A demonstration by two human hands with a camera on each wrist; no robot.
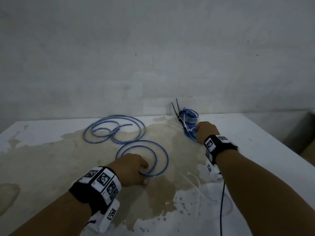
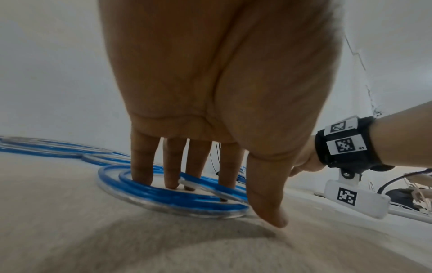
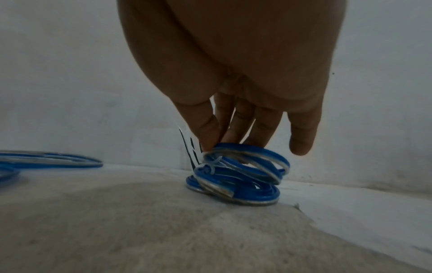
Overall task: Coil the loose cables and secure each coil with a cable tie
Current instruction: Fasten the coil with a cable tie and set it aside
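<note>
A loose blue cable (image 1: 115,132) sprawls in wide loops at the back left of the table (image 1: 42,159). Its nearer small loop (image 2: 168,197) lies under my left hand (image 1: 144,174). The straight fingers (image 2: 142,171) stand tip-down inside the loop, and the thumb (image 2: 268,199) rests outside it. At the back by the wall lie stacked blue coils (image 1: 190,120). A white cable tie (image 3: 210,166) binds the upper coil (image 3: 257,158). My right hand (image 3: 212,146) pinches that coil's rim between thumb and fingers. Black cable ties (image 1: 176,108) stick up behind the stack.
White cable ties (image 1: 196,181) lie loose on the table between my arms, hard to make out. A black wire (image 1: 221,201) hangs from my right wrist. The wall (image 1: 153,57) stands right behind the coils. The table's right edge (image 1: 281,145) runs diagonally beside my right arm.
</note>
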